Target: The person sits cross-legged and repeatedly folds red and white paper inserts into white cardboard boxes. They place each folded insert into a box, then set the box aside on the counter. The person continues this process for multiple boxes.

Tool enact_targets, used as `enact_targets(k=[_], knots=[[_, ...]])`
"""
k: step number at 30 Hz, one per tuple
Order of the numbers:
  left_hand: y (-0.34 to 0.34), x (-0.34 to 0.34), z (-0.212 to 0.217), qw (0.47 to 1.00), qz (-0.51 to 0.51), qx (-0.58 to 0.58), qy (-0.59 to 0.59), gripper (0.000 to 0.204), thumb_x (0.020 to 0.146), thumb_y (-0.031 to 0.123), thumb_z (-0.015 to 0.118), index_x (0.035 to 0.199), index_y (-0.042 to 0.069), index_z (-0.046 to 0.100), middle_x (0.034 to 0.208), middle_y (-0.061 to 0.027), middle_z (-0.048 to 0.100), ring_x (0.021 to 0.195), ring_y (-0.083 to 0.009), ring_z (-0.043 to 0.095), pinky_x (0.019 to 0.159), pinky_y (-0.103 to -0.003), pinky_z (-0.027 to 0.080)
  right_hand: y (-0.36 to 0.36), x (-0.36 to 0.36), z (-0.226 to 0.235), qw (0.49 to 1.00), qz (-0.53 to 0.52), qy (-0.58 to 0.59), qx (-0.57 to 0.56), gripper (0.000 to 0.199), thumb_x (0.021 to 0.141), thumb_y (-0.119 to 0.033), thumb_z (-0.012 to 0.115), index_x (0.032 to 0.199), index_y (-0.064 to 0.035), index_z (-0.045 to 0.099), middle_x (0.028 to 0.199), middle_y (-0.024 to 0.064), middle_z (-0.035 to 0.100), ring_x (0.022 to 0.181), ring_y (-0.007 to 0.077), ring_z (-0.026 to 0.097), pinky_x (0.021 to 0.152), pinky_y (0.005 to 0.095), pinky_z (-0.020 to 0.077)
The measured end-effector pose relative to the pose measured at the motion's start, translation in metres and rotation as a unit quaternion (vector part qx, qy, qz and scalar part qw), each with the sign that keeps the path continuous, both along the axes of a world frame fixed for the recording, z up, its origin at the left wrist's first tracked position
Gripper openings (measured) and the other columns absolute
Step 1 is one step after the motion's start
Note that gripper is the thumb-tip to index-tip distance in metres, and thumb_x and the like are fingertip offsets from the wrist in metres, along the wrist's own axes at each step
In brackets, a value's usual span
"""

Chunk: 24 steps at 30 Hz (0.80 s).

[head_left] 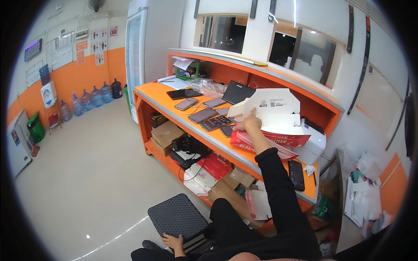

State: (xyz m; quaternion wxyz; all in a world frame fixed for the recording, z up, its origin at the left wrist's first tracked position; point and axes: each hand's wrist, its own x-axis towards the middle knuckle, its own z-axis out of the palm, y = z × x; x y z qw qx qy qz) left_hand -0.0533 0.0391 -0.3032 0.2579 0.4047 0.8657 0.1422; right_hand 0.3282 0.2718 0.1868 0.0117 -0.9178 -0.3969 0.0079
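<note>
My right hand (pixel 250 124) reaches across the orange counter (pixel 156 91) and grips the edge of flat red-and-white cardboard cartons (pixel 278 106). One finger points upward along the white inner face. The red printed sides (pixel 285 140) lie below the wrist on the counter. Low down, my left hand (pixel 173 242) has its fingers over the near edge of a black woven-top stool (pixel 178 216). Several phones (pixel 202 115) lie just left of the cartons, some with cables. A dark tablet (pixel 238 92) leans behind them.
A white machine (pixel 311 141) and a black keypad-like device (pixel 296 175) sit at the counter's right end. Brown boxes (pixel 166 134) and more cartons fill the shelf below. Plastic bags (pixel 365 195) are heaped at right. Water bottles (pixel 96 96) line the far wall.
</note>
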Motion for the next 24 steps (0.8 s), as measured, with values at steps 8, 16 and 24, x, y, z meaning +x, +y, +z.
enact_targets(k=[8, 16, 24], knots=[[0.031, 0.015, 0.016, 0.997, -0.071, -0.034, 0.001, 0.100, 0.062, 0.030, 0.083, 0.136, 0.001, 0.023, 0.141, -0.0271, 0.019, 0.129, -0.0425, 0.025, 0.107, -0.049, 0.024, 0.015, 0.012, -0.013, 0.998, 0.009, -0.033, 0.053, 0.140, 0.051, -0.045, 0.086, 0.141, 0.0092, -0.007, 0.133, 0.0197, 0.047, 0.111, 0.0283, 0.057, 0.086, 0.0350, 0.0502], [0.166, 0.145, 0.279, 0.731, -0.371, 0.539, -0.194, 0.052, 0.076, 0.021, 0.072, 0.116, -0.002, 0.049, 0.124, -0.0246, 0.044, 0.117, -0.0381, 0.043, 0.100, -0.042, 0.033, -0.062, 0.051, 0.002, 0.966, 0.179, 0.080, 0.168, 0.129, 0.055, -0.056, 0.079, 0.141, 0.0103, 0.009, 0.111, 0.0273, 0.060, 0.103, 0.0335, 0.061, 0.087, 0.0364, 0.0483], [0.237, 0.315, 0.439, 0.800, -0.482, 0.284, -0.216, 0.119, 0.062, 0.065, 0.071, 0.132, -0.016, 0.021, 0.131, -0.0351, 0.038, 0.122, -0.0388, 0.044, 0.101, -0.037, 0.036, -0.146, 0.040, -0.070, 0.936, 0.157, -0.168, 0.266, 0.093, 0.051, -0.028, 0.086, 0.127, -0.0017, 0.039, 0.106, 0.0148, 0.048, 0.102, 0.0293, 0.047, 0.097, 0.0418, 0.0327]])
